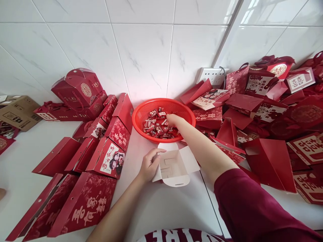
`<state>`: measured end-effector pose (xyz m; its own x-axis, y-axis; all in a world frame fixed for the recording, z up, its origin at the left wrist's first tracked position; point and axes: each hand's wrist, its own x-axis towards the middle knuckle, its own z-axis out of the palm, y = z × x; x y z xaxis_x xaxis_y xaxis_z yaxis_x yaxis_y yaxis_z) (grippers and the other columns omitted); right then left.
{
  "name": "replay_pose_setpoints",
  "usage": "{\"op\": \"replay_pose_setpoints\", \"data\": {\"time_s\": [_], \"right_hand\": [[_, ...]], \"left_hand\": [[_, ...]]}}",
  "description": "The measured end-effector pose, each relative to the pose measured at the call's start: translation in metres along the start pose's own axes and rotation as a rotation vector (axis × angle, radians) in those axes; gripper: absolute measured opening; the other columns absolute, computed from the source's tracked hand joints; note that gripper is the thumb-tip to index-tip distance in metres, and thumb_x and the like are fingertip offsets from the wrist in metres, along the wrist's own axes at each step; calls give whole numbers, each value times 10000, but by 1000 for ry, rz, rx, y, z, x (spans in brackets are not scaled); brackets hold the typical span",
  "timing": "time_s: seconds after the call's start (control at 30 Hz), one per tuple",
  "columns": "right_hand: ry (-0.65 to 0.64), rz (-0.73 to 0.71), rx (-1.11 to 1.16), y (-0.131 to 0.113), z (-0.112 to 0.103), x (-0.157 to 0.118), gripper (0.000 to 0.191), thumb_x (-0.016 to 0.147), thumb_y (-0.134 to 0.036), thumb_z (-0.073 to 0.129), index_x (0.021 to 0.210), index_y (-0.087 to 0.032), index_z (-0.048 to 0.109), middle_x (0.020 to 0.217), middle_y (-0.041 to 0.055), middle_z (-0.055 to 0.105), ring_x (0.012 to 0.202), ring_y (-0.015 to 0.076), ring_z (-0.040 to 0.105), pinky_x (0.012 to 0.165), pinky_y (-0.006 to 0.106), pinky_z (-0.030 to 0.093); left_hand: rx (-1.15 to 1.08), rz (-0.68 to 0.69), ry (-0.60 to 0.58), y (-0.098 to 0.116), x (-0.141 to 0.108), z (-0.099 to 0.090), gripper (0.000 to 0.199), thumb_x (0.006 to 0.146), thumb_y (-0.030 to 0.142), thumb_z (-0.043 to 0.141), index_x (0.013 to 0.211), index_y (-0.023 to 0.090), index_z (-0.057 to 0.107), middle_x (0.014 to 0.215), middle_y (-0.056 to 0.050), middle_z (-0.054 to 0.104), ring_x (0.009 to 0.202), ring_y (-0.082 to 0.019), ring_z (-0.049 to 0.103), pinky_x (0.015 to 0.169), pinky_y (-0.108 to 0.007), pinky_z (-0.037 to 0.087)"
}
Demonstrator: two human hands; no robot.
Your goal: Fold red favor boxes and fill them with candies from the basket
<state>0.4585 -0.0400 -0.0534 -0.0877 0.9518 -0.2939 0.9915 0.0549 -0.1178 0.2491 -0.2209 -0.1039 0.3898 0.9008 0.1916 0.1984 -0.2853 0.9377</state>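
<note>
Head view: near centre, a left hand (pixel 149 165) pinches the left edge of an open cardboard box (pixel 172 168), white inside; beyond, a right hand (pixel 175 120) reaches among wrapped candies (pixel 157 128) in a red plastic basket (pixel 174 106), its grip impossible to tell.

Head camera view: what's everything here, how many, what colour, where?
Tabletop: one or two, white, underneath
Tiled wall: one, white, behind
Basket: one, red, centre
Wrapped packets: many, mostly red, in basket
Open box: one, white inside, before basket
Left boxes: about twelve, red, left of basket
Handled box: one, red, left rear
Cardboard box: one, brown, far left
Right boxes: many, red, right of basket
Socket panel: one, white, on wall
Shape, perhaps a fingertip: one, blurred, left edge
Shirt: one, maroon, lower right
Left hand: one, bare, on open box
Right hand: one, bare, in basket
</note>
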Motion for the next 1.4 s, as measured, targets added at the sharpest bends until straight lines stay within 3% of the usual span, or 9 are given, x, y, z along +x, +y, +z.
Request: {"op": "replay_pose_setpoints", "data": {"time_s": [0.2,0.33,0.5,0.63,0.83,0.97,1.17,1.27,1.4], "right_hand": [[-12,82,130,-5,-13,-11,321,932,-331,596,1194,-146,582,1187,94,598,1012,215,614,857,420,532],[151,-1,273,-10,-28,-34,411,899,-265,623,1279,-152,512,1173,115,621,1013,222,620,866,368,514],[446,-118,477,-12,-30,-101,660,879,-337,611,1430,-204,273,1256,99,586,1085,191,593,874,271,487],[541,-308,781,-10,-19,-157,459,829,-379,655,1233,-194,539,1143,80,639,1043,238,606,889,358,494],[298,-511,1043,0,-8,-182,464,880,-394,593,1307,-215,561,1082,63,653,920,213,624,812,359,539],[197,-582,1098,6,-6,-182,383,897,-374,578,1236,-200,610,982,32,659,792,164,616,725,310,551],[46,-661,1205,8,-10,-192,332,815,-363,697,1100,-194,699,979,36,679,769,162,628,680,304,572],[6,-680,1298,9,-11,-194,338,781,-358,737,1072,-188,722,925,33,683,730,140,610,647,280,576],[55,-645,1318,15,-12,-190,303,798,-396,722,1004,-174,730,883,30,668,723,125,598,632,248,559]], "left_hand": [[10,-7,11,2,0,0,287,927,301,458,1103,198,660,1102,-50,676,1000,-201,609,873,-294,452],[11,3,1,1,0,-1,296,937,307,458,1136,202,649,1146,-51,667,1013,-198,608,885,-295,449],[57,68,-1,4,0,0,292,950,278,437,1143,206,644,1158,-55,649,1055,-193,589,914,-294,435],[204,163,9,13,-2,1,288,940,251,437,1139,222,643,1088,-60,628,1006,-190,586,894,-300,450],[511,265,259,29,-7,0,222,873,287,576,1049,237,702,1097,-76,526,1007,-213,549,948,-353,435],[495,314,397,59,-2,-7,175,869,264,580,997,195,679,1033,-75,572,999,-215,566,909,-339,450],[177,83,134,114,29,-17,318,859,380,621,1111,189,654,953,-41,688,843,-185,637,731,-275,499],[98,33,-11,122,46,-21,307,820,427,659,959,159,719,850,-38,701,791,-199,635,702,-289,506],[114,71,13,118,61,-23,290,830,431,649,886,163,744,838,-38,718,782,-195,636,713,-286,494]]}}
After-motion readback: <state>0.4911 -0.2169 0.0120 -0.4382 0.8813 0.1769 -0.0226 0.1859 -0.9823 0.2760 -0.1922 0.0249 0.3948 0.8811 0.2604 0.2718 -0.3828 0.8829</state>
